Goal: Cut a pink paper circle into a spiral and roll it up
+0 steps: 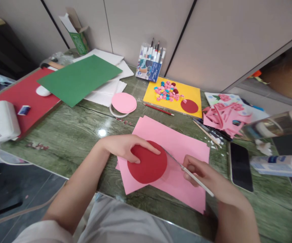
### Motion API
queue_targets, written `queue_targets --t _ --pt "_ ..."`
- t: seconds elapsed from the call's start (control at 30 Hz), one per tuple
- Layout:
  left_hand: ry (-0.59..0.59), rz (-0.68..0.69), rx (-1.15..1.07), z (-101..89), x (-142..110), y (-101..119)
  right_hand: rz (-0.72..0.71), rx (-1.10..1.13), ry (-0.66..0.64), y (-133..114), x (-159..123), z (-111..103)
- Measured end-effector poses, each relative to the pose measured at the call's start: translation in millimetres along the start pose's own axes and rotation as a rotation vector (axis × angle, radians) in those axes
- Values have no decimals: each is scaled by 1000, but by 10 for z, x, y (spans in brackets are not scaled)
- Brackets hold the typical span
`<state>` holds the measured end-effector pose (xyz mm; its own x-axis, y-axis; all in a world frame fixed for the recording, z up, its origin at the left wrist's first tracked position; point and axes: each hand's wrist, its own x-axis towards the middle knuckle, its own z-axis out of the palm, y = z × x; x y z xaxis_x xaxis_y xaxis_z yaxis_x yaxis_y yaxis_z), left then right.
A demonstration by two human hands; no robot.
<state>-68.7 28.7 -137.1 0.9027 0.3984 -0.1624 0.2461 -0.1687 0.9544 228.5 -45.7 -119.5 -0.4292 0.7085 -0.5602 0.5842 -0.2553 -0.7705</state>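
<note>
I saw my disc (149, 170) plain red, the sheets (186, 148) under it pink, my tool (197, 181) white-handled, the tabletop (72, 126) streaked green.

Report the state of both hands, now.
Left hand: open, thumb and fingers resting on the red circle.
Right hand: closed, holding a slim white-handled tool.

Left hand (124, 145) lies spread; right fingers (192, 160) curl.

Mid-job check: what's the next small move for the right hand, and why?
Probably guide the white-handled tool around the red circle: the right hand grips it with its tip near the circle's upper-right edge, and the left hand lies on the circle, over the pink paper.
</note>
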Motion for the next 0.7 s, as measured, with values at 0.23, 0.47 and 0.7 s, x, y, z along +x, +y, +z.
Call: queue_targets --t 0.23,0.47,0.7 --pt "-21 2 22 22 30 8 -17 56 -29 -2 18 18" --pt "-27 7 17 27 43 16 -22 43 -13 -16 11 22" --pt "-32 9 6 33 48 14 16 -11 -17 -10 12 -5"
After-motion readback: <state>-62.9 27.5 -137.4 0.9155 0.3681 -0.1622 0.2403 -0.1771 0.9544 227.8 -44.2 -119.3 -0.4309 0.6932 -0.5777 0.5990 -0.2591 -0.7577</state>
